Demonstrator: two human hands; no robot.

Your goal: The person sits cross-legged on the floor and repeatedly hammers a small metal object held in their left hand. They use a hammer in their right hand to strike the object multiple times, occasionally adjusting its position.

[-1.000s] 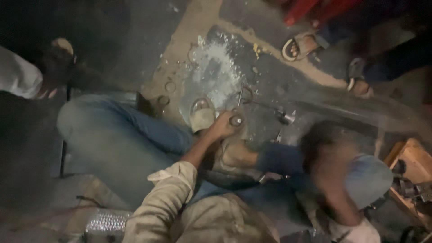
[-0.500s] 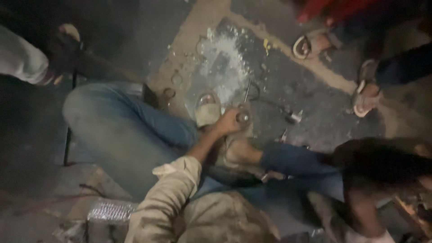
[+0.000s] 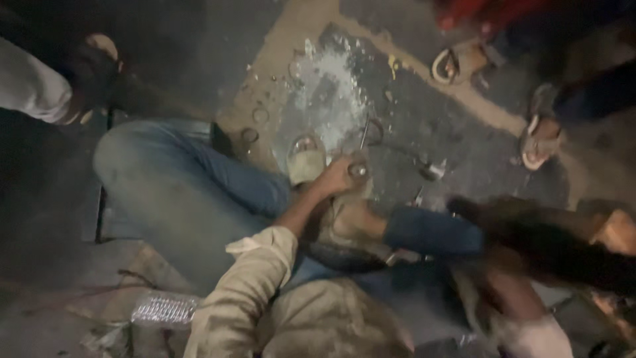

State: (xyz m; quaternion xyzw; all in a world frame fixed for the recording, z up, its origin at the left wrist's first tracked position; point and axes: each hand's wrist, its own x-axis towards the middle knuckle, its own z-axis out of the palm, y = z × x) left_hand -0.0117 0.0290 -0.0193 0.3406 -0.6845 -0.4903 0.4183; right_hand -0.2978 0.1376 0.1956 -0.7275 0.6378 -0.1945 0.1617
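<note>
Your jeans (image 3: 179, 192): matt denim. Floor (image 3: 424, 119), upper centre: rough concrete, white-dusted. Bottle (image 3: 164, 309), lower left: ribbed glossy plastic.

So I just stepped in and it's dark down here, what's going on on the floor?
A person sits cross-legged on the floor. Their left hand grips a small round metal part just above a patch of pale powder. The right hand is a motion blur at the right, so what it holds is unclear. Other people's sandalled feet stand nearby.

Dim, grainy; right side motion-blurred, corners dark.
</note>
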